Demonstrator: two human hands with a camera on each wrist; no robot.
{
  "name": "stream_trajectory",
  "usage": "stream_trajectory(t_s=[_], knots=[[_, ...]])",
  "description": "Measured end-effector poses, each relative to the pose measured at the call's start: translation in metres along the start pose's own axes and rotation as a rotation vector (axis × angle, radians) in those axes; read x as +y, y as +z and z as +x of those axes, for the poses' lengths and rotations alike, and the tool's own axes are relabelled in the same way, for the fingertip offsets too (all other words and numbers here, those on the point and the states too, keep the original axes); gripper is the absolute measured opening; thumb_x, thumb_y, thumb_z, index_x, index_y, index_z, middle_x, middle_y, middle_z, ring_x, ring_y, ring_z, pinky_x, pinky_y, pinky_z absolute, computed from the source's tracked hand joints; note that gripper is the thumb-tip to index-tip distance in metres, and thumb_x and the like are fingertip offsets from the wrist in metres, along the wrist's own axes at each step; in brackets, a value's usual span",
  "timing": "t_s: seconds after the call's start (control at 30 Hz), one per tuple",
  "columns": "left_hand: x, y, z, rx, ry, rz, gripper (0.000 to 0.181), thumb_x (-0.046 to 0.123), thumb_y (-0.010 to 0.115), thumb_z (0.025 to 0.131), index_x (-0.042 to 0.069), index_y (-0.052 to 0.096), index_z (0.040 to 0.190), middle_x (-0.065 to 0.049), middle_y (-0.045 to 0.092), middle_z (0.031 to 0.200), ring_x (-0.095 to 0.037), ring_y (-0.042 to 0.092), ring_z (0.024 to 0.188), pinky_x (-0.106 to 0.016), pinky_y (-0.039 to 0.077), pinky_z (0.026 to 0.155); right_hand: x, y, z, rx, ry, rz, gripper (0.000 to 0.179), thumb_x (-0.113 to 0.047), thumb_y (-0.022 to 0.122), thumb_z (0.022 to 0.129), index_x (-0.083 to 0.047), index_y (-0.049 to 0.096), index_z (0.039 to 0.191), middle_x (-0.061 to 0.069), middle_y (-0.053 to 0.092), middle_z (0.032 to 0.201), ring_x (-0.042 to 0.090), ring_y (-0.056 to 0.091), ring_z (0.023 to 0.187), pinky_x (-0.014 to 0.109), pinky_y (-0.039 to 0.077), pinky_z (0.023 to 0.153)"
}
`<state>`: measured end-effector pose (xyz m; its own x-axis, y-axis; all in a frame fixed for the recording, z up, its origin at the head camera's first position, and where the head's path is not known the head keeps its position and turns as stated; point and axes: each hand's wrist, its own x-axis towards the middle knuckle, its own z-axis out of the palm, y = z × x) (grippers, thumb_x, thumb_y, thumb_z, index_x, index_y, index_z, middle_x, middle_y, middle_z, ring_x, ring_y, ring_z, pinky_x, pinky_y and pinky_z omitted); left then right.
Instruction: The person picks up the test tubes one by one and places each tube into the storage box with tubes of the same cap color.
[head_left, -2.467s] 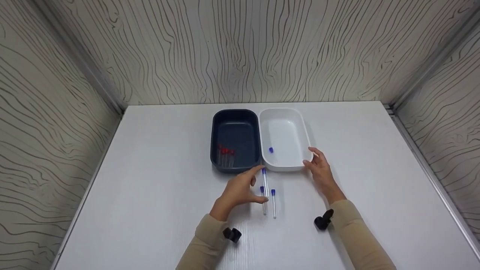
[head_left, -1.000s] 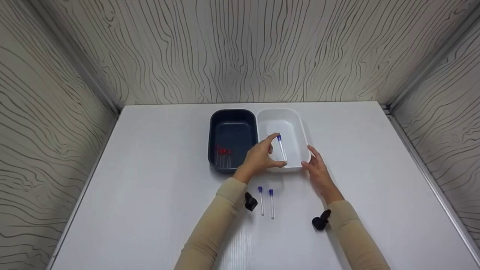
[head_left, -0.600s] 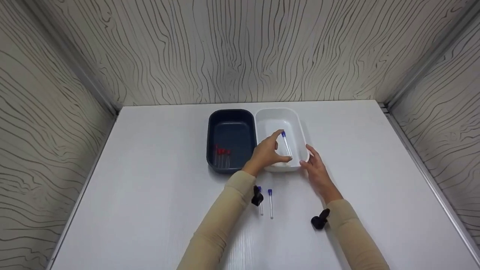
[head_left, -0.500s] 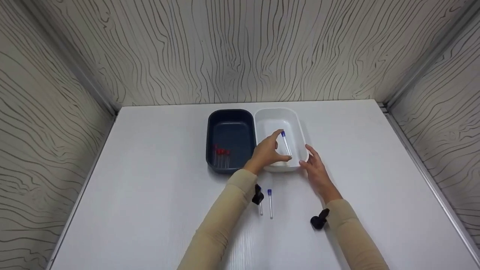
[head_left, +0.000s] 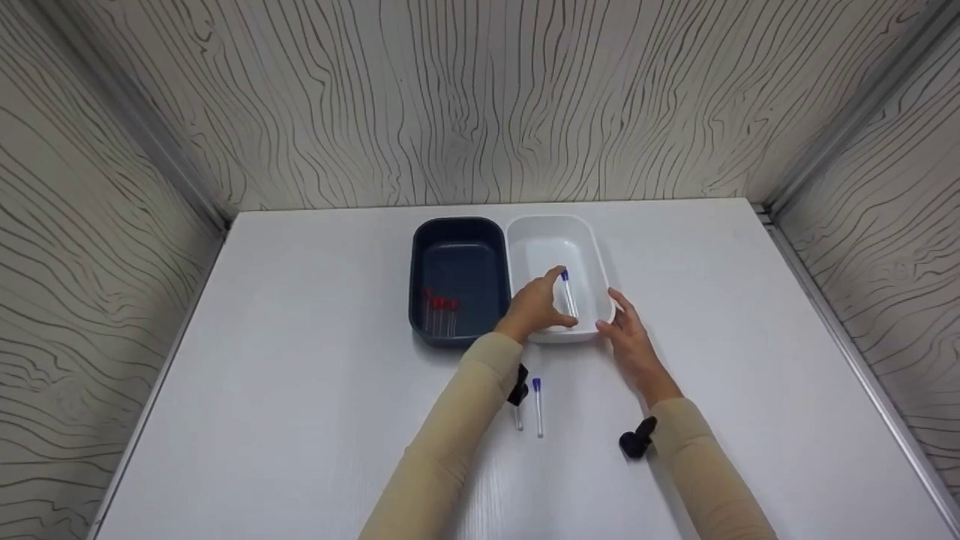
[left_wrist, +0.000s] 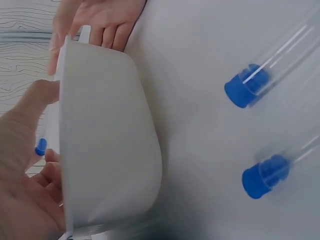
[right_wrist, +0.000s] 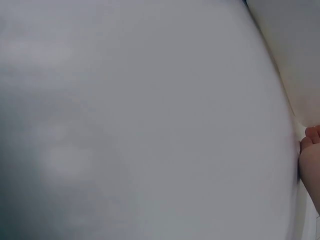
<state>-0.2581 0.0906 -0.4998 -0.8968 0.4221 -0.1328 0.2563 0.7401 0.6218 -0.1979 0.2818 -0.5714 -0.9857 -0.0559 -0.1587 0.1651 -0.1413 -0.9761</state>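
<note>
My left hand (head_left: 534,306) is over the near part of a white plastic tray (head_left: 596,255), holding a blue-capped test tube (head_left: 569,296) lengthwise between thumb and forefinger. In the left wrist view, that hand (left_wrist: 25,165) reaches over the rim, with a blue cap (left_wrist: 41,146) past its thumb. My right hand (head_left: 631,341) grips the tray's near right corner. Two more blue-capped tubes lie in front of the tray: one test tube (head_left: 538,409) in full sight, the other tube (head_left: 518,418) partly covered by the left wrist camera.
Against the white tray's left side stands a dark blue tray (head_left: 461,262); several red-capped test tubes (head_left: 442,307) lie in its near end. Both trays rest on a white table (head_left: 315,337) with patterned panels (head_left: 465,105) around it.
My left hand has carried a test tube from the table into the white tray and, in the last half second, shifted slightly nearer. The right hand keeps its grip on the corner.
</note>
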Motion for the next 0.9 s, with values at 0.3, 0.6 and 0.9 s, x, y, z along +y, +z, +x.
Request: stream_trajectory(t_s=[0.3,0.6,0.9], knots=[[0.004,0.010,0.004,-0.008,-0.060,0.163,0.090,0.034,0.084,0.073,0.018,0.037,0.147,-0.006,0.059,0.138,-0.020,0.059,0.125,-0.033,0.047,0.107,0.002,0.000,0.001,0.000,-0.016,0.024,0.070,-0.005,0.053,0.096,-0.021,0.016,0.153,0.010,0.013,0.164,0.027,0.013,0.153,0.046,0.008,0.126],[0.007,0.014,0.006,-0.012,-0.092,0.245,0.087,0.033,0.084,0.073,0.022,0.039,0.146,-0.004,0.065,0.130,-0.019,0.064,0.116,-0.034,0.052,0.099,0.001,0.001,0.000,0.011,-0.018,0.026,0.069,-0.002,0.051,0.096,-0.020,0.015,0.153,0.010,0.015,0.163,0.025,0.015,0.152,0.030,0.021,0.121],[0.007,0.013,0.005,-0.019,-0.095,0.212,0.088,0.031,0.086,0.071,0.023,0.040,0.146,-0.004,0.064,0.131,-0.019,0.062,0.120,-0.033,0.051,0.099,0.002,0.002,0.000,0.022,-0.020,0.012,0.070,-0.001,0.051,0.096,-0.017,0.015,0.153,0.012,0.016,0.163,0.026,0.017,0.152,0.006,0.036,0.098]])
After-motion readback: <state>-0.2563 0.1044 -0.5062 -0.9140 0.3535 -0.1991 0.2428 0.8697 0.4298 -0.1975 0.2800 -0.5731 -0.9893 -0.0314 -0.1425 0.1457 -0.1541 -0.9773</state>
